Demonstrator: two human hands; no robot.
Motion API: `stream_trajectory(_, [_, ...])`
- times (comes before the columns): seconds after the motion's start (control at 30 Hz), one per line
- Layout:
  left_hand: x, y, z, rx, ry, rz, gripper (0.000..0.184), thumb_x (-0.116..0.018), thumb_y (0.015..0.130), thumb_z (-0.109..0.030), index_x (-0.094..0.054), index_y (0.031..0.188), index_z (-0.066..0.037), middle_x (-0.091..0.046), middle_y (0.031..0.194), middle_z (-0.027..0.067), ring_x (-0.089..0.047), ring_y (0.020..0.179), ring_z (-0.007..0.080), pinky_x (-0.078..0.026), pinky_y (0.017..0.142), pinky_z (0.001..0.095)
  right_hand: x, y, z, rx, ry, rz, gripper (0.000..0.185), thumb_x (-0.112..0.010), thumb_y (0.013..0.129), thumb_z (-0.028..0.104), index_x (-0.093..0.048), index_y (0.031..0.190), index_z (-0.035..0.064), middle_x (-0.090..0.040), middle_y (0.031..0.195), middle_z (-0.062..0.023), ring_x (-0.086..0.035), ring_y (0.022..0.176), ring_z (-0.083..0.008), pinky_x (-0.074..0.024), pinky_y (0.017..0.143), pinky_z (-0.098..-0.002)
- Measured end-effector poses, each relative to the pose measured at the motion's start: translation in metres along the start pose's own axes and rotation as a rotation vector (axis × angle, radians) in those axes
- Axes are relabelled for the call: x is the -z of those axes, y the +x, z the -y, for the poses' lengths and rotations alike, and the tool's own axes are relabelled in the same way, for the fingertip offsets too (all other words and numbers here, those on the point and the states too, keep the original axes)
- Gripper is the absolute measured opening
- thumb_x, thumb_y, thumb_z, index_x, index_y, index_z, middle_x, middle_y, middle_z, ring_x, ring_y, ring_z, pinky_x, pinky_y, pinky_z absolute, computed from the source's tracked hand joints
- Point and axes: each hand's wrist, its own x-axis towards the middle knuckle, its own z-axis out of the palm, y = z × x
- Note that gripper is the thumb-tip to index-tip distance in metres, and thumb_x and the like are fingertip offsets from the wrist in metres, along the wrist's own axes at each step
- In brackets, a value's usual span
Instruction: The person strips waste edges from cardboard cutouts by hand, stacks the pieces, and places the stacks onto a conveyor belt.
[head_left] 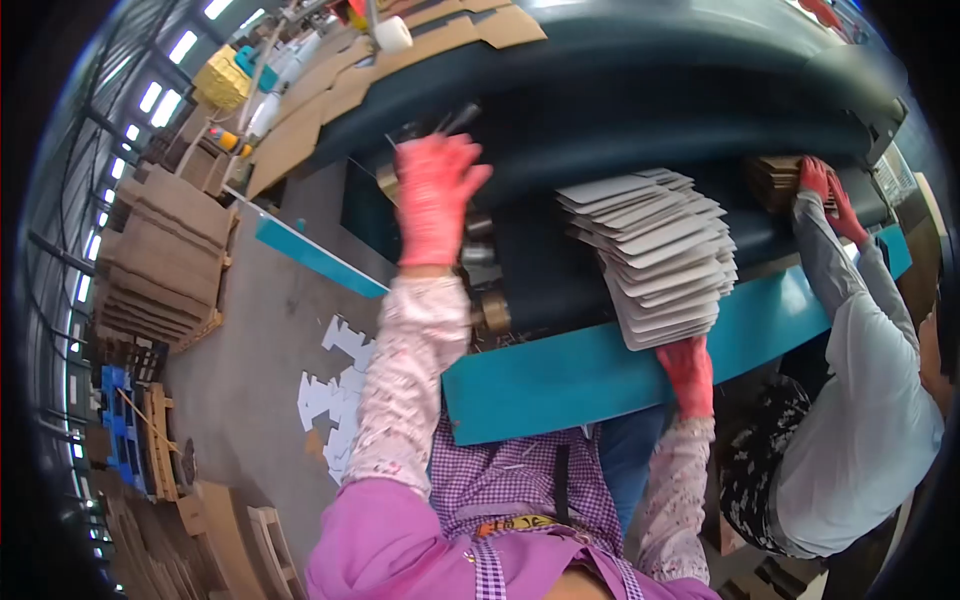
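A fanned stack of white cardboard sheets [655,255] leans over the dark belt and the teal edge of the machine. At its near lower end is my right hand [686,378] in a red glove, gripping the stack, with its fingers partly hidden beneath the sheets. My left hand [435,195], also red-gloved and slightly smeared by motion, is raised over the machine's left end. Its fingers are apart and nothing shows in it. Just beyond its fingertips lies a dark object [460,118], too blurred to name.
The teal machine rail [560,375] runs in front of me. At right, a co-worker's red-gloved hands [830,195] hold a brown cardboard stack [775,183]. White cardboard scraps [345,385] litter the floor at left. Beyond stand piled brown sheets [165,255] and a blue pallet [120,430].
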Motion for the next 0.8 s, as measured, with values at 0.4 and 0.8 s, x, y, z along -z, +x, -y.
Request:
stream_trajectory(0.4, [0.053, -0.055, -0.136, -0.222, 0.284, -0.349, 0.027, -0.062, 0.091, -0.02, -0.059, 0.112, -0.003, -0.062, 0.105, 0.0048, -0.062, 0.093, 0.0201, -0.055, 0.083, 0.0365, -0.169, -0.032, 0.004, 0.265, -0.266, 0.129, 0.052, -0.057, 0.099, 0.031, -0.045, 0.139, 0.0014, -0.057, 0.131, -0.0105, -0.055, 0.118, -0.0205, -0.0477, 0.096, -0.0356])
stream_trajectory(0.8, [0.134, -0.347, 0.096, 0.033, 1.932, 0.535, 0.087, -0.073, 0.074, -0.038, -0.034, 0.148, -0.013, -0.019, 0.158, 0.0165, -0.015, 0.144, 0.0471, -0.011, 0.112, 0.0683, -0.072, -0.092, -0.116, 0.331, -2.228, 0.179, 0.063, -0.074, 0.08, 0.034, -0.051, 0.137, 0.023, -0.039, 0.147, -0.0162, -0.041, 0.131, -0.0365, -0.0382, 0.104, -0.0465])
